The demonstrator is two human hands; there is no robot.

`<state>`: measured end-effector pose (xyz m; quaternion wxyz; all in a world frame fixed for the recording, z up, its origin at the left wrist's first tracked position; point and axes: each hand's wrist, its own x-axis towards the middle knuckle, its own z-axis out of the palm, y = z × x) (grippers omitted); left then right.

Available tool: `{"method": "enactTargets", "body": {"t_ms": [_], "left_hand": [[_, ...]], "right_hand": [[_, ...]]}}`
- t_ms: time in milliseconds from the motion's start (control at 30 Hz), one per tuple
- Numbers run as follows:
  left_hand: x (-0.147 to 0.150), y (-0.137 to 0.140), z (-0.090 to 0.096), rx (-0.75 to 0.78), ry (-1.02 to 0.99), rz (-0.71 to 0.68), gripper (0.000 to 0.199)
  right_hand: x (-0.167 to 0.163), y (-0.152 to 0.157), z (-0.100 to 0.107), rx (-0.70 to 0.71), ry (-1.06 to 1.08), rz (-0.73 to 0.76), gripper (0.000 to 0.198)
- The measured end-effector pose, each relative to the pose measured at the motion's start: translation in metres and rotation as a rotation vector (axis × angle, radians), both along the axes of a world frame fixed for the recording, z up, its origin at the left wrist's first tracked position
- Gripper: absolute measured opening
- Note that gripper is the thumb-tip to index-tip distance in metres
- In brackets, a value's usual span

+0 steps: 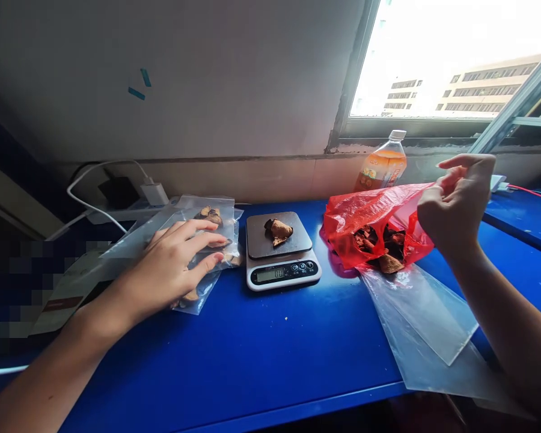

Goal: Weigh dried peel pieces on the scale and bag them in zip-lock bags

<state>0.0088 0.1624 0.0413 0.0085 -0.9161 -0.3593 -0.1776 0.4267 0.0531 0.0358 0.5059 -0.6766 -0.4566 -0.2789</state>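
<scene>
A small digital scale (pixel 283 278) stands in the middle, with dark brown and tan dried pieces (pixel 279 231) on its metal plate. To its left, my left hand (pixel 180 255) lies with spread fingers over clear plastic bags (pixel 216 204) that hold similar dried chunks. On the right, a red plastic bag (pixel 369 210) gapes open, showing more dark dried pieces (pixel 388 243). My right hand (pixel 460 198) has curled fingers at the bag's raised right edge, which is drawn up to it; the exact grip is partly hidden.
Flat clear bags (pixel 428 325) lie right of the scale, reaching the table's front edge. A bottle of orange drink (pixel 383 161) stands behind the red bag. A white charger (pixel 154 193) and cable sit at the back left. A metal frame (pixel 500 129) slants by the window.
</scene>
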Motion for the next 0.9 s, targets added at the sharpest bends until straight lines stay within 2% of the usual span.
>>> {"method": "enactTargets", "body": {"t_ms": [100,200,333,400,467,567,733,900], "left_hand": [[0.004,-0.005,-0.003,0.029,0.02,-0.037,0.034],[0.008,-0.013,-0.003,0.075,0.015,-0.09,0.03],[0.011,-0.023,0.0,0.13,-0.015,-0.157,0.027],[0.011,-0.026,0.001,0.151,-0.027,-0.174,0.027],[0.011,-0.026,0.001,0.162,-0.027,-0.184,0.025],[0.01,-0.023,-0.002,0.157,-0.023,-0.183,0.026],[0.01,-0.021,-0.005,0.1,0.012,-0.156,0.028],[0.012,-0.02,-0.007,0.081,0.009,-0.131,0.029]], "right_hand": [[-0.002,0.003,0.001,0.082,-0.024,-0.04,0.041],[-0.011,0.005,-0.004,0.095,-0.034,0.022,0.038],[-0.017,0.006,-0.009,0.197,-0.082,0.09,0.037],[-0.016,0.006,-0.008,0.246,-0.094,0.075,0.034],[-0.013,0.006,-0.004,0.236,-0.087,0.009,0.031],[0.0,0.0,0.005,0.064,-0.024,-0.044,0.029],[0.029,-0.02,0.017,-0.291,0.206,0.14,0.02],[0.032,-0.025,0.017,-0.63,0.036,0.323,0.023]]}}
